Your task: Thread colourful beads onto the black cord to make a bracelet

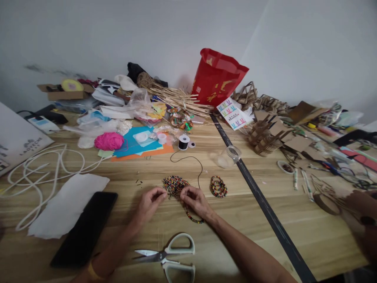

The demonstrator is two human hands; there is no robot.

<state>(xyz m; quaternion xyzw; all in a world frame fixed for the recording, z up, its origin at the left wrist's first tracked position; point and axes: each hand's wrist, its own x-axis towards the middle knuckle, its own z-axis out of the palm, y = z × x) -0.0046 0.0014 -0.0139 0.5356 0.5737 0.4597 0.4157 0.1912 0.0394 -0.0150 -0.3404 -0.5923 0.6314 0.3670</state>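
A pile of small multicoloured beads [174, 183] lies on the wooden table between my hands. My left hand [151, 201] is closed in a pinch at the pile's left edge; anything between its fingertips is too small to make out. My right hand [196, 201] pinches a cord at the pile's right side, and a strand of threaded beads [193, 219] hangs from it onto the table. Black cord [202, 167] runs from a spool [184, 144] behind the pile towards my right hand. Finished-looking bead bracelets [218, 187] lie stacked to the right.
Open scissors [161, 256] lie in front, with a black phone-like slab [85, 228] and white paper [70, 204] at left. A clear round container [233, 154] stands near the dark strip [265, 204]. Yarn [108, 141], a red bag [218, 76] and small baskets line the back. Another person's hand [361, 204] is at right.
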